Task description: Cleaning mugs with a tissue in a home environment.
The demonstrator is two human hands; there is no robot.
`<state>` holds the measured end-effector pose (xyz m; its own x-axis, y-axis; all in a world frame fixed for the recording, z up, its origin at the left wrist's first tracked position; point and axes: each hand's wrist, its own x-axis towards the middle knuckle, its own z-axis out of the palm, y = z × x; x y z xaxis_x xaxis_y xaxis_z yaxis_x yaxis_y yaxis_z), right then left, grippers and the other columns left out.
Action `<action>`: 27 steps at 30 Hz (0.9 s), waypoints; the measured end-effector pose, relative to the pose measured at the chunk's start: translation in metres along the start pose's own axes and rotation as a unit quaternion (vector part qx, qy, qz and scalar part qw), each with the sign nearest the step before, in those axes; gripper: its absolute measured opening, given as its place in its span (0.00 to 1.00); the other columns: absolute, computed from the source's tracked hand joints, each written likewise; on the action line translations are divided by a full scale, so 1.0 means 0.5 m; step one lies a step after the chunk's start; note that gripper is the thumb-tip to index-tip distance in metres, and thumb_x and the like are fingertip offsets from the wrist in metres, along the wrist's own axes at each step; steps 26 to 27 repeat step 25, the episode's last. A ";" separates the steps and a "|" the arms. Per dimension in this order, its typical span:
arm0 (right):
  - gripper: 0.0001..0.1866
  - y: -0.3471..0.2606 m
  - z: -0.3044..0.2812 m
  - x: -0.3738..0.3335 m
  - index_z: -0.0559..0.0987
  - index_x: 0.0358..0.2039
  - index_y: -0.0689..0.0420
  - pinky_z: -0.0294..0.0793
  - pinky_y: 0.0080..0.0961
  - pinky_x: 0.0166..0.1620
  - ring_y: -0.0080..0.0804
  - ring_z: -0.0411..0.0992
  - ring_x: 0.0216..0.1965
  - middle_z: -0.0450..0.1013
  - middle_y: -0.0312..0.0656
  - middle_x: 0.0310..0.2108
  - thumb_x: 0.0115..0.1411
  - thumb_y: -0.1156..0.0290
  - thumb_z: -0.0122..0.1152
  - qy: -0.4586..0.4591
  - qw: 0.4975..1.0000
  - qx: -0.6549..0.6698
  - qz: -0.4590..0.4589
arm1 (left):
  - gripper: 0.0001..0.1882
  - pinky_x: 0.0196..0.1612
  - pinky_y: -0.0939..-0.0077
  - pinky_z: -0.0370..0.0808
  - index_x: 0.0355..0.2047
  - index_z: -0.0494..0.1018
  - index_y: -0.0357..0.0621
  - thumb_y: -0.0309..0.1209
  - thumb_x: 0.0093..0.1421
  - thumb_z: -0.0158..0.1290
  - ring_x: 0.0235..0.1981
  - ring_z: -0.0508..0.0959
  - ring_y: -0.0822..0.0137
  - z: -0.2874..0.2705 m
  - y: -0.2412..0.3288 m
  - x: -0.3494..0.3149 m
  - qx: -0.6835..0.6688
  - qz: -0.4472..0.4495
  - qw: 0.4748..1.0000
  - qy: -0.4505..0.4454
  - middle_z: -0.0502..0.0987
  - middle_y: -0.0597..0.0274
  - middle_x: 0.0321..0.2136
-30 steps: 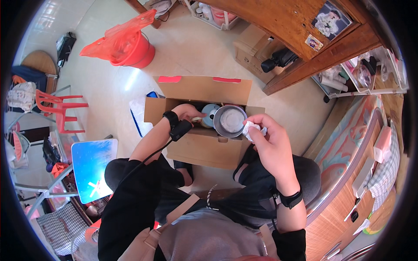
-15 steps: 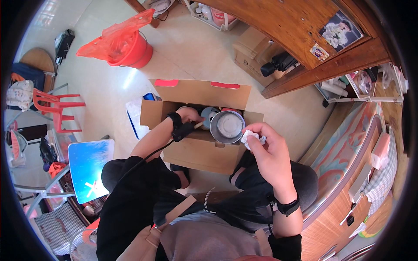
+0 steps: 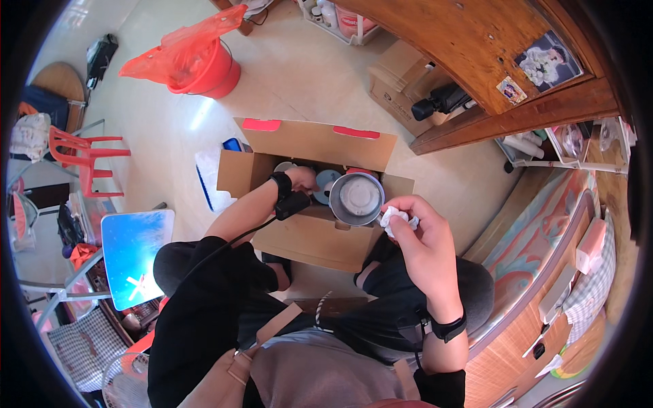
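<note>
An open brown cardboard box [image 3: 306, 243] stands on the floor between my knees, its flaps folded out. My left hand [image 3: 301, 179] reaches down into it, beside a round blue-grey object [image 3: 327, 181]; the fingertips are mostly hidden. At the box's right end is a round metal cup [image 3: 356, 198], its mouth facing up at me. Just right of its rim, my right hand [image 3: 416, 221] pinches a crumpled white tissue [image 3: 398, 220] between thumb and fingers. Whether that hand also grips a handle of the cup, I cannot tell.
A red bucket [image 3: 216, 73] with a red plastic bag stands at the far left. Farther left is a small red chair [image 3: 85, 158]. A second cardboard box [image 3: 394, 88] sits by the wooden furniture [image 3: 476, 51] at the far right. A blue-topped board [image 3: 136, 255] is beside my left knee.
My left hand has shifted slightly right, and its fingers now bend down where they pointed sideways before. The right hand, tissue and cup have barely moved. The view has shifted a little.
</note>
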<state>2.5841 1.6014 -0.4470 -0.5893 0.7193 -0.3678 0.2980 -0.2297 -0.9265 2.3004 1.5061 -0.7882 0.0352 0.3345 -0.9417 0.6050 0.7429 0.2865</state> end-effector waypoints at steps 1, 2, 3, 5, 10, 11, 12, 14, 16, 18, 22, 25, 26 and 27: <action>0.06 0.001 0.001 0.000 0.74 0.33 0.61 0.66 0.17 0.30 0.21 0.68 0.25 0.73 0.38 0.24 0.56 0.74 0.53 0.001 1.000 -0.002 0.000 | 0.18 0.25 0.69 0.71 0.25 0.76 0.37 0.43 0.50 0.57 0.21 0.75 0.65 0.003 -0.011 0.020 -0.019 -0.005 1.000 0.000 0.77 0.58 0.20; 0.06 0.003 0.002 0.000 0.74 0.33 0.61 0.66 0.17 0.31 0.21 0.68 0.25 0.73 0.38 0.24 0.56 0.74 0.53 0.002 1.000 0.004 0.001 | 0.17 0.25 0.68 0.71 0.25 0.76 0.37 0.42 0.49 0.57 0.21 0.76 0.65 0.006 -0.022 0.034 -0.040 -0.012 0.999 0.000 0.77 0.57 0.20; 0.06 0.004 0.003 0.000 0.74 0.33 0.61 0.66 0.17 0.31 0.21 0.68 0.26 0.73 0.38 0.24 0.56 0.74 0.53 0.003 1.000 0.010 0.003 | 0.17 0.26 0.67 0.72 0.26 0.76 0.36 0.41 0.49 0.57 0.23 0.77 0.64 0.007 -0.037 0.045 -0.005 0.023 1.000 0.007 0.78 0.55 0.22; 0.06 0.001 0.002 0.000 0.74 0.33 0.61 0.66 0.17 0.31 0.21 0.69 0.26 0.73 0.38 0.24 0.56 0.74 0.52 -0.003 1.000 0.001 0.008 | 0.16 0.27 0.66 0.72 0.26 0.76 0.36 0.40 0.49 0.56 0.24 0.78 0.63 0.008 -0.050 0.057 0.029 0.057 0.998 0.013 0.78 0.53 0.23; 0.06 -0.001 0.003 0.006 0.74 0.33 0.61 0.67 0.17 0.32 0.21 0.69 0.26 0.73 0.38 0.25 0.56 0.74 0.52 -0.005 1.000 0.000 0.016 | 0.11 0.30 0.64 0.72 0.28 0.77 0.40 0.35 0.49 0.56 0.28 0.78 0.54 -0.011 -0.042 0.037 0.035 0.159 0.986 -0.029 0.77 0.50 0.25; 0.06 -0.003 0.004 0.006 0.74 0.33 0.61 0.67 0.17 0.32 0.21 0.69 0.26 0.73 0.38 0.25 0.56 0.74 0.52 -0.010 1.000 -0.002 0.016 | 0.10 0.31 0.64 0.72 0.28 0.77 0.41 0.35 0.49 0.55 0.28 0.78 0.53 -0.013 -0.048 0.033 0.055 0.190 0.980 -0.033 0.77 0.50 0.25; 0.06 -0.005 0.006 0.006 0.74 0.33 0.61 0.67 0.17 0.32 0.22 0.69 0.26 0.73 0.38 0.25 0.56 0.74 0.52 -0.015 1.000 -0.005 0.017 | 0.09 0.31 0.63 0.72 0.28 0.77 0.43 0.34 0.49 0.55 0.29 0.77 0.51 -0.007 -0.068 0.049 0.051 0.237 0.970 -0.033 0.77 0.50 0.25; 0.06 -0.001 0.008 0.007 0.74 0.33 0.61 0.67 0.18 0.32 0.22 0.69 0.27 0.73 0.38 0.25 0.56 0.74 0.52 -0.015 1.000 -0.008 0.014 | 0.08 0.31 0.63 0.72 0.28 0.77 0.44 0.33 0.49 0.55 0.30 0.77 0.49 -0.006 -0.066 0.043 0.046 0.287 0.956 -0.034 0.77 0.50 0.26; 0.06 -0.001 0.008 0.008 0.74 0.33 0.61 0.67 0.18 0.33 0.22 0.69 0.27 0.73 0.38 0.25 0.56 0.74 0.52 -0.013 1.000 -0.013 0.011 | 0.08 0.30 0.64 0.72 0.26 0.76 0.41 0.32 0.51 0.54 0.28 0.78 0.52 -0.010 -0.046 0.022 0.083 0.302 0.950 -0.023 0.77 0.51 0.25; 0.06 -0.002 0.008 0.008 0.74 0.34 0.61 0.68 0.18 0.33 0.23 0.70 0.27 0.74 0.38 0.25 0.56 0.74 0.52 -0.008 1.000 -0.015 0.017 | 0.09 0.30 0.65 0.72 0.25 0.75 0.38 0.32 0.53 0.52 0.26 0.79 0.57 -0.012 0.003 -0.018 -0.026 0.166 0.985 -0.035 0.78 0.53 0.25; 0.06 -0.004 0.011 0.008 0.74 0.34 0.61 0.68 0.19 0.34 0.23 0.71 0.28 0.74 0.39 0.26 0.56 0.74 0.52 -0.010 1.000 -0.017 0.020 | 0.13 0.28 0.75 0.77 0.43 0.66 0.33 0.29 0.60 0.45 0.27 0.80 0.66 -0.023 0.052 -0.078 -0.211 -0.039 0.972 -0.093 0.78 0.49 0.29; 0.06 -0.003 0.013 0.007 0.74 0.34 0.61 0.68 0.18 0.33 0.23 0.71 0.28 0.74 0.39 0.26 0.56 0.74 0.52 -0.013 1.000 -0.012 0.012 | 0.21 0.29 0.74 0.77 0.51 0.58 0.37 0.32 0.60 0.47 0.30 0.80 0.64 -0.022 0.037 -0.072 -0.214 -0.007 0.971 -0.105 0.78 0.50 0.30; 0.06 -0.003 0.013 0.007 0.74 0.34 0.61 0.68 0.18 0.33 0.23 0.71 0.28 0.74 0.39 0.26 0.56 0.74 0.52 -0.013 1.000 -0.012 0.012 | 0.21 0.29 0.74 0.77 0.51 0.58 0.37 0.32 0.60 0.47 0.30 0.80 0.64 -0.022 0.037 -0.072 -0.214 -0.007 0.971 -0.105 0.78 0.50 0.30; 0.06 -0.003 0.013 0.007 0.74 0.34 0.61 0.68 0.18 0.33 0.23 0.71 0.28 0.74 0.39 0.26 0.56 0.74 0.52 -0.013 1.000 -0.012 0.012 | 0.21 0.29 0.74 0.77 0.51 0.58 0.37 0.32 0.60 0.47 0.30 0.80 0.64 -0.022 0.037 -0.072 -0.214 -0.007 0.971 -0.105 0.78 0.50 0.30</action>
